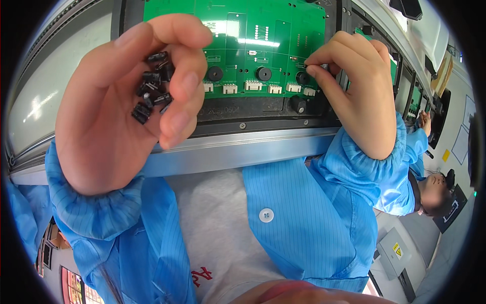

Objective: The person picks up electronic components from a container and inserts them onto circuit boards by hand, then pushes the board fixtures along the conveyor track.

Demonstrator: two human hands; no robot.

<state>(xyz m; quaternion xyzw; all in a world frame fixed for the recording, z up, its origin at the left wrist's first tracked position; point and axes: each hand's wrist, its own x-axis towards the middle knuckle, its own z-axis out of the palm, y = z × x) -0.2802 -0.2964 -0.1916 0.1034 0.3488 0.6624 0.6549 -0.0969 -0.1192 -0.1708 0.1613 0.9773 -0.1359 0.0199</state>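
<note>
My left hand (119,101) is cupped, palm up, fingers curled loosely around a heap of small black cylindrical capacitors (152,86); I count about eight, though they overlap and I cannot be sure. They lie jumbled in my palm, their long axes pointing every which way.

My right hand (359,86) pinches one more black part (302,77) between thumb and forefinger, its tip down against the green circuit board (243,30), just left of my fingertips. My fingers hide most of it, so I cannot tell its axis.

Between my hands on the board sit two round black buzzers (215,74), and below them a row of six white connectors (252,86). The board rests in a black fixture (263,119), with a grey metal rail (243,149) under my wrists. Beyond my right forearm a co-worker's blue sleeve (417,144) shows.
</note>
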